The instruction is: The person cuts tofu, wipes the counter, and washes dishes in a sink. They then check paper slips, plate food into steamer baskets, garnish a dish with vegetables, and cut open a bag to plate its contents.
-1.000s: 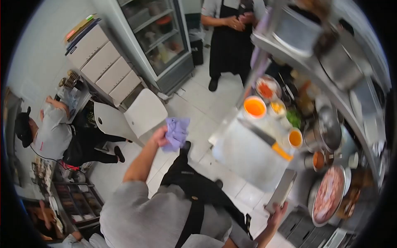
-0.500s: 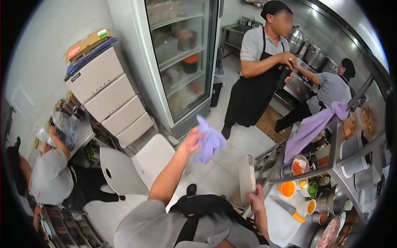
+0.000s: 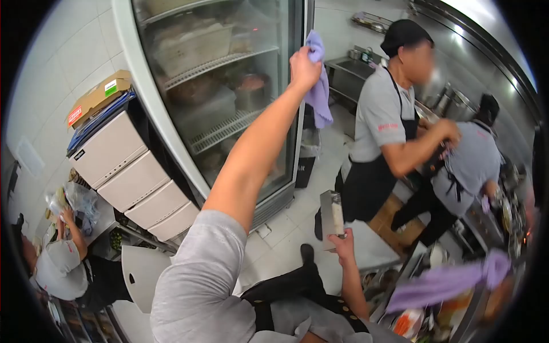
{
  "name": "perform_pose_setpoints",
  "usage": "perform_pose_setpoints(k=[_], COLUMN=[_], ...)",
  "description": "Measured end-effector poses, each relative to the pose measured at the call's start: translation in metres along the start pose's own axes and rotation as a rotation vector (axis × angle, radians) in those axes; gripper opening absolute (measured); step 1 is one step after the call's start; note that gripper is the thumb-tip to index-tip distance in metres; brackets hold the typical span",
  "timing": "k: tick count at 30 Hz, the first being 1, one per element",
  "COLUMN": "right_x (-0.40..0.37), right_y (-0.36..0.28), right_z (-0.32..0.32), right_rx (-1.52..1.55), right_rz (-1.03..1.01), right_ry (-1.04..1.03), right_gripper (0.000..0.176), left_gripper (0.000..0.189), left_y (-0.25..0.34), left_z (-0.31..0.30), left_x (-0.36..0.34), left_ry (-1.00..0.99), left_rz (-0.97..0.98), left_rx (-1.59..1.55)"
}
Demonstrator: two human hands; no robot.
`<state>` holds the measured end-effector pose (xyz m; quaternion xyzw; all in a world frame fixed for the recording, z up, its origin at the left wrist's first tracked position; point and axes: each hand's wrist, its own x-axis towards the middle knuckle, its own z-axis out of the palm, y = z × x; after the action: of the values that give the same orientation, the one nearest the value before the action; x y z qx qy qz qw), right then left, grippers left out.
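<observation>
My left hand (image 3: 305,68), arm stretched forward, has its fingers closed on a purple cloth (image 3: 321,107). It is right at the free edge of the glass door of a tall fridge (image 3: 289,143), and the cloth hangs down beside the door frame. Lower down, my right hand (image 3: 343,247) grips the near end of a narrow rectangular metal container (image 3: 328,220), held out in front of my body. Something pale shows along its top. Behind the fridge glass are shelves with tubs and a pot (image 3: 251,91).
One co-worker in a black apron (image 3: 369,191) stands just right of the fridge; another person (image 3: 466,166) is at the stove. A third person (image 3: 63,266) works at the left counter. A white chair (image 3: 143,274), drawers (image 3: 111,151) and a bin (image 3: 306,166) stand nearby. A second purple cloth (image 3: 440,288) hangs over the food station.
My left hand has risen with the cloth to the fridge door's edge, and I am closer to the fridge. The metal container has moved forward, away from the food counter.
</observation>
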<state>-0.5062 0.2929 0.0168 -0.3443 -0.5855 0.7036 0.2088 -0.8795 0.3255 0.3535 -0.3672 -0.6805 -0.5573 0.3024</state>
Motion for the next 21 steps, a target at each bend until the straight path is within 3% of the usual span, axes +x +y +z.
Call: perform_pose_setpoints(k=[1,5,7,10,12,13,18,20,21], right_x=[0.038,0.152,0.197,0.249,0.283,0.297,0.380,0.416,0.428], right_y=[0.006,-0.022,-0.025,-0.074,-0.093,-0.104,-0.128,-0.131,-0.147], right_z=[-0.005,-0.008,-0.002,0.010,0.021,0.029,0.059,0.069,0.069], right_rx=[-0.029,-0.103,-0.248,-0.367,-0.390,-0.362,-0.558,-0.533,-0.489], right_rz=[0.000,0.066,-0.114,-0.046,-0.087,-0.215,-0.166,-0.223,-0.119], right_ry=[-0.003,-0.098,-0.051,-0.039,-0.010,0.022,0.114,0.097,-0.036], right_gripper=[0.042,0.045,0.047,0.051,0.061,0.065,0.080,0.080,0.085], left_gripper=[0.040,0.034,0.031,0.025,0.021,0.021,0.023,0.024,0.026], left_y=[-0.011,-0.032,-0.012,-0.019,-0.017,-0.017,0.015,0.045,0.060], left_z=[0.024,0.085,0.093,0.106,0.108,0.108,0.103,0.093,0.087], left_x=[0.028,0.095,0.094,0.097,0.099,0.099,0.064,0.039,0.029], left_ry=[0.078,0.158,0.133,0.228,0.302,0.311,0.282,0.230,0.189], left_rz=[0.091,-0.005,-0.171,-0.205,-0.248,-0.252,-0.034,0.015,0.039], left_rx=[0.071,0.340,0.529,0.549,0.538,0.567,0.429,0.363,0.339])
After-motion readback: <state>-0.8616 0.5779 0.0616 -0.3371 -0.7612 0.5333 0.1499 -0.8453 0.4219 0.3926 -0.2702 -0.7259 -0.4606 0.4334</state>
